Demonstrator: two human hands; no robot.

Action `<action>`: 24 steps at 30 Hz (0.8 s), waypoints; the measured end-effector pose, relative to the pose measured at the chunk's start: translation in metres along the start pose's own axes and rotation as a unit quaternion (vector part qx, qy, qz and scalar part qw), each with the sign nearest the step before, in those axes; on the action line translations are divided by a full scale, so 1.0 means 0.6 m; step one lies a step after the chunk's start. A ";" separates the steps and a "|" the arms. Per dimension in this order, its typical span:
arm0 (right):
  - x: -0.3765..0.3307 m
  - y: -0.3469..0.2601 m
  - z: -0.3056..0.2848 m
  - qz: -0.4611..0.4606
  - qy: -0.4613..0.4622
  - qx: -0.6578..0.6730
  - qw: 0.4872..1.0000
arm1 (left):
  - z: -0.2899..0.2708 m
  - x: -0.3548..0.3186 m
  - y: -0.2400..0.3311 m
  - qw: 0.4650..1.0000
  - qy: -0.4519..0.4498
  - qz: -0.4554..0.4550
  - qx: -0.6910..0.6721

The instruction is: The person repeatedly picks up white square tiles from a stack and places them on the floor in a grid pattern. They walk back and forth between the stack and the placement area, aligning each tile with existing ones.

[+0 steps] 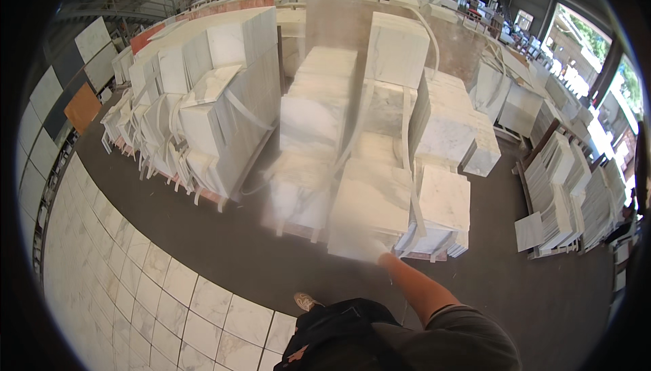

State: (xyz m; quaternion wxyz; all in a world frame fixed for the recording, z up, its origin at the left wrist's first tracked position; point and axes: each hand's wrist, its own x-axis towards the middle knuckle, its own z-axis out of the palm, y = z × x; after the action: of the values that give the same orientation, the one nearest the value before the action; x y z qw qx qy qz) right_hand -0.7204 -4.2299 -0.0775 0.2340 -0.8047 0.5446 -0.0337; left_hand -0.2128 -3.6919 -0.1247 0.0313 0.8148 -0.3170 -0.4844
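Observation:
My right arm reaches forward from the lower right, and my right hand (381, 251) is at the front lower edge of a pale, grey-veined marble tile (371, 194). The hand is whitish and blurred, so its fingers cannot be made out and I cannot tell whether they grip the tile or only touch it. This tile stands at the front of a row of similar ones. Left of it is another row of white marble tiles (308, 123); to the right stands a strapped stack (442, 198). My left hand is out of view.
Large strapped stacks of marble tiles (247, 110) stand at the left on a pallet. More slabs lean on a rack (553, 194) at the right. Veined tiles (224, 323) with dark joints cover the near left, beside the dark floor (271, 276). My shoe (306, 301) shows below.

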 end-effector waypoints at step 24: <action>0.711 -0.292 -0.085 -0.066 -0.322 -0.205 0.922 | -0.590 0.349 0.313 0.917 0.236 0.304 0.105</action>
State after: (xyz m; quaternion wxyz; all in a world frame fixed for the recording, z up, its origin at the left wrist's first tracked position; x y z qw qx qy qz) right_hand -0.4125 -4.5758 -0.0453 0.2241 -0.8366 0.3808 0.3238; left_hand 0.0512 -4.0467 -0.0316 0.1652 0.7682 -0.5823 -0.2087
